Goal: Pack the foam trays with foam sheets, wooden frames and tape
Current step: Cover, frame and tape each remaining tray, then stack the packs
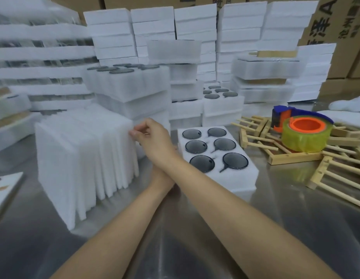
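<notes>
Foam sheet (132, 154) pinched by right hand (153, 135), left hand hidden; tray (246, 178) holds six discs (196, 147).

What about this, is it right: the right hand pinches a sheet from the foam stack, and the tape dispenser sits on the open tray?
Not quite. In the head view the tape dispenser rests on the pile of wooden frames, right of the open tray, not on it. The right hand does pinch a sheet from the foam stack.
</notes>
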Tool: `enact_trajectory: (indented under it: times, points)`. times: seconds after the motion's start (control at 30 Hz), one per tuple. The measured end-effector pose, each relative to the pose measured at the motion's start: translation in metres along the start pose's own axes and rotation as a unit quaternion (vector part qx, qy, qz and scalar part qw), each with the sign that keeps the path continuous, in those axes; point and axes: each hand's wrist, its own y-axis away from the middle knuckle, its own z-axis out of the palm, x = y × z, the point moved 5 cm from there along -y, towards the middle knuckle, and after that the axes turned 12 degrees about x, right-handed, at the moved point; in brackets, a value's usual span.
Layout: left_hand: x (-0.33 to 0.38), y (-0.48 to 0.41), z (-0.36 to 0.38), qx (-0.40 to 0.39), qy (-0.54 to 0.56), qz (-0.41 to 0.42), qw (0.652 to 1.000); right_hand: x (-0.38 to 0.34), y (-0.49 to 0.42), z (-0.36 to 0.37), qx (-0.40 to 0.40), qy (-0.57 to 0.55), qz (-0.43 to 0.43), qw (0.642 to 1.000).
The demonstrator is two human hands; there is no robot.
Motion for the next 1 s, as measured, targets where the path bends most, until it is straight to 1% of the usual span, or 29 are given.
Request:
enact_trajectory:
  times: [0.03, 0.1, 0.13, 0.2, 0.3, 0.37, 0.43, 0.53, 0.6, 0.67, 0.7, 0.73, 0.8, 0.83, 0.87, 0.93, 1.0]
  points:
    - [-0.003, -0.001, 0.003, -0.002, 0.005, 0.013, 1.000, 0.002, -0.002, 0.000, 0.012, -0.004, 0.004, 1.000]
    - [-0.005, 0.000, 0.005, -0.008, -0.027, -0.028, 0.999, 0.006, -0.003, -0.003, 0.034, -0.001, 0.010, 0.999]
    - [-0.006, 0.000, 0.005, -0.011, -0.028, -0.035, 0.999, 0.005, -0.002, -0.006, 0.049, 0.000, 0.004, 0.999]
    - [-0.003, -0.001, 0.007, -0.010, 0.008, -0.031, 0.999, -0.001, 0.000, -0.013, 0.086, 0.004, -0.030, 0.996]
    - [0.005, 0.001, 0.012, -0.038, -0.043, -0.012, 0.998, -0.015, 0.000, -0.023, 0.122, 0.030, -0.083, 0.989]
    - [0.012, 0.000, 0.017, -0.041, -0.014, 0.011, 0.999, -0.025, -0.003, -0.029, 0.132, 0.060, -0.124, 0.982]
    - [0.019, 0.001, 0.019, -0.046, -0.015, 0.035, 0.998, -0.032, -0.004, -0.035, 0.137, 0.086, -0.170, 0.972]
    - [0.017, 0.002, 0.015, -0.035, -0.019, 0.044, 0.998, -0.037, 0.002, -0.040, 0.154, 0.126, -0.246, 0.949]
    - [0.012, 0.001, 0.015, -0.039, -0.061, 0.041, 0.997, -0.036, 0.008, -0.045, 0.171, 0.137, -0.270, 0.938]
    - [0.007, 0.000, 0.018, -0.049, -0.113, 0.034, 0.992, -0.034, 0.010, -0.049, 0.187, 0.129, -0.278, 0.934]
    - [0.003, 0.000, 0.020, -0.068, -0.164, 0.034, 0.984, -0.036, 0.010, -0.052, 0.195, 0.122, -0.280, 0.932]
    - [0.000, 0.000, 0.022, -0.092, -0.244, 0.046, 0.964, -0.039, 0.009, -0.055, 0.206, 0.114, -0.287, 0.929]
    - [-0.005, 0.000, 0.023, -0.129, -0.411, 0.085, 0.898, -0.049, 0.008, -0.062, 0.232, 0.098, -0.306, 0.918]
    - [-0.006, -0.001, 0.021, -0.132, -0.444, 0.092, 0.882, -0.055, 0.007, -0.066, 0.239, 0.096, -0.318, 0.913]
    - [-0.008, -0.001, 0.020, -0.129, -0.461, 0.101, 0.872, -0.061, 0.006, -0.071, 0.244, 0.098, -0.330, 0.907]
    - [-0.008, -0.002, 0.019, -0.120, -0.471, 0.110, 0.867, -0.072, 0.006, -0.086, 0.256, 0.100, -0.344, 0.898]
    - [-0.005, -0.001, 0.019, -0.107, -0.465, 0.121, 0.870, -0.080, 0.006, -0.110, 0.267, 0.090, -0.338, 0.898]
